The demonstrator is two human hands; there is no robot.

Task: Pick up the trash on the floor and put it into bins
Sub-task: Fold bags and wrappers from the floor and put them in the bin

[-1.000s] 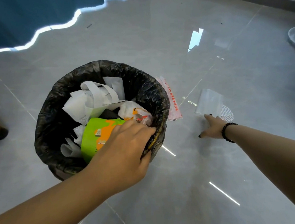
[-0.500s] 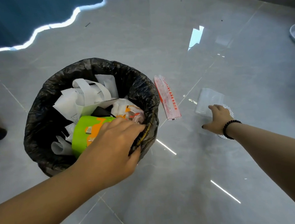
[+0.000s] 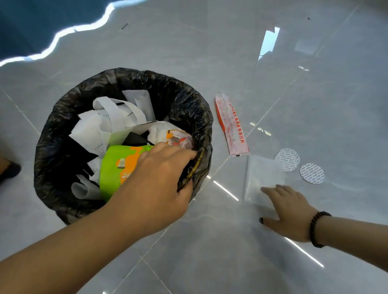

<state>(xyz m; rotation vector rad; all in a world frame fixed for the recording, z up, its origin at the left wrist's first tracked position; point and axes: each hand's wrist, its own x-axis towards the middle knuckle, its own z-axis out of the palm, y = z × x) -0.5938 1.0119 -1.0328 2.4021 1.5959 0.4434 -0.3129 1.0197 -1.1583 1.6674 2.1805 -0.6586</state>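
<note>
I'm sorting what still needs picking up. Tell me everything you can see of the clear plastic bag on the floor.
The clear plastic bag is a thin, see-through, roughly rectangular pouch, looking empty and lying flat on the grey tiled floor, right of the bin. The right hand rests its fingertips on the bag's near corner. A red and white wrapper lies just beyond it, and two round white seals lie beside its right edge.

1. The left hand covers the bin's rim at 4 o'clock, and its fingertips cannot be seen.
2. The green and orange carton is partly hidden under that hand.
3. The red writing on the wrapper is too small to read.
4. The right hand covers a corner of the clear bag.
5. Both arms are cut off at the picture's bottom.
</note>
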